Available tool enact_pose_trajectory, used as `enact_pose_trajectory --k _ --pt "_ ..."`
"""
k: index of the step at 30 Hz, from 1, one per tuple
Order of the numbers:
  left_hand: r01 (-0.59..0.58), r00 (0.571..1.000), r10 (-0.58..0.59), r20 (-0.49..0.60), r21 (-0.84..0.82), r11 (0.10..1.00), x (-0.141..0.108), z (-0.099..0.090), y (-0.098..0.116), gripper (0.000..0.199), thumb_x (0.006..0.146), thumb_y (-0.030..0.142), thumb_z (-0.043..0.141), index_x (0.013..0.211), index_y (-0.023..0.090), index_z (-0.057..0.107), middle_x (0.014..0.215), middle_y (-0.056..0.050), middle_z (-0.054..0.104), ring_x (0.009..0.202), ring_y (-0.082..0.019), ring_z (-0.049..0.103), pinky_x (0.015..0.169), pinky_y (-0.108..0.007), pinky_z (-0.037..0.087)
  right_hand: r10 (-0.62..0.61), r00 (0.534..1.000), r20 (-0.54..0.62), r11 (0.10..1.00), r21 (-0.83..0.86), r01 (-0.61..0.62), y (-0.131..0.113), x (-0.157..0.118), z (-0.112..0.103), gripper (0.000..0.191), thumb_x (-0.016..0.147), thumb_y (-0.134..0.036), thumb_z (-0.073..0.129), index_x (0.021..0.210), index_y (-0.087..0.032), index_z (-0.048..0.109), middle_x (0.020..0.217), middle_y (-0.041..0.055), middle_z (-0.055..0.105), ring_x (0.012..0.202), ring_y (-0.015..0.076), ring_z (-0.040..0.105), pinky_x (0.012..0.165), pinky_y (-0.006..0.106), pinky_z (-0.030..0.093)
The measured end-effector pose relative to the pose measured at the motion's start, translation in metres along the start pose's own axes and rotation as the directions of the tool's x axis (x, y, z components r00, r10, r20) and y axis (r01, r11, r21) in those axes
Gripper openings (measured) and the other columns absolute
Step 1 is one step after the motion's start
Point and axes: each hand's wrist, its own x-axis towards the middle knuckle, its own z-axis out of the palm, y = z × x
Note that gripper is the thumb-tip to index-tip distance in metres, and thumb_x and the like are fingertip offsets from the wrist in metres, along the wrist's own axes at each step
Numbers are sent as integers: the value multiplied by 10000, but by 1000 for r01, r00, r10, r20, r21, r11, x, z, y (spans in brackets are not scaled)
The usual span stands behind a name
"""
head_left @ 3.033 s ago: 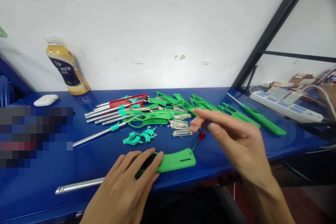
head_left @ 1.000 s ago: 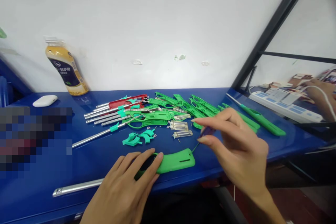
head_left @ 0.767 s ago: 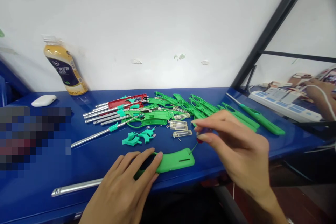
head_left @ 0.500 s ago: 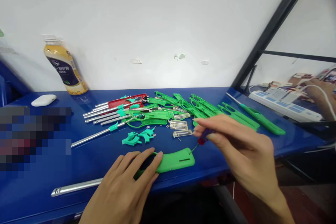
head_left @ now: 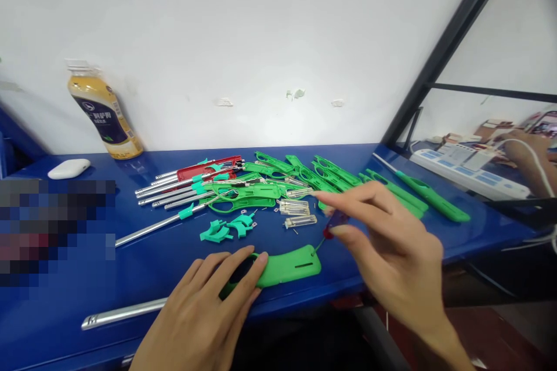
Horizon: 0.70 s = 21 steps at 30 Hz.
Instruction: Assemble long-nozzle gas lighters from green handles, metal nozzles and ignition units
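Observation:
A green long-reach lighter [head_left: 291, 267] lies near the table's front edge, its silver tube pointing left. My left hand [head_left: 204, 295] is wrapped over the handle by the trigger opening and hides the part where the tube meets it. Between thumb and fingers of my right hand [head_left: 387, 243] is a small screwdriver [head_left: 335, 224] with a red and purple handle. Its thin shaft slants down to the hole at the right end of the green handle. Behind lie teal triggers [head_left: 228, 227] and clear lighter fuel tanks [head_left: 300, 221].
Several green handle shells [head_left: 248, 192], silver tubes [head_left: 150, 231] and a red shell [head_left: 209, 168] are heaped at the back. An assembled lighter [head_left: 430, 194] lies right. A bottle [head_left: 104, 113] and a white case [head_left: 69, 168] stand left. Beyond the frame are a power strip [head_left: 470, 174] and another person's hand.
My right hand has shifted slightly left and its forefinger sits differently around the screwdriver handle. The lighter and my left hand stay put; the camera view has shifted a little.

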Motion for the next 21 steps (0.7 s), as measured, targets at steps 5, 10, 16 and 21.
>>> enact_pose_trajectory --k 5,10,16,21 --pt "-5 1000 5 7 5 1000 -2 1 0 587 1095 213 538 1671 241 431 1510 -78 677 1197 -301 688 945 -487 645 10 998 63 976 217 -23 8 2 1 442 1064 -95 635 1365 -393 765 1009 -13 765 908 160 702 786 323 579" --pt "-8 1000 8 4 4 1000 -1 2 0 591 1090 204 540 1670 251 434 1512 -70 676 1191 -294 693 953 -481 643 25 1000 8 994 103 -25 10 3 -3 333 1019 -165 743 1269 -373 810 1024 1 698 977 182 669 861 352 567" --pt "9 1000 -9 -11 -11 1000 -2 2 -1 586 1102 233 530 1676 269 421 1495 -59 688 1179 -289 699 937 -464 640 0 1000 30 985 174 -6 2 1 -1 355 1019 -80 711 1235 -343 810 974 -25 767 904 156 704 761 313 571" --pt "2 1000 -2 -4 -10 1000 -2 2 -1 589 1094 217 539 1671 267 431 1512 -60 676 1190 -288 691 949 -465 635 -9 1000 22 997 72 7 -1 0 2 343 1036 -150 715 1312 -335 799 1097 10 745 1002 168 698 825 320 580"
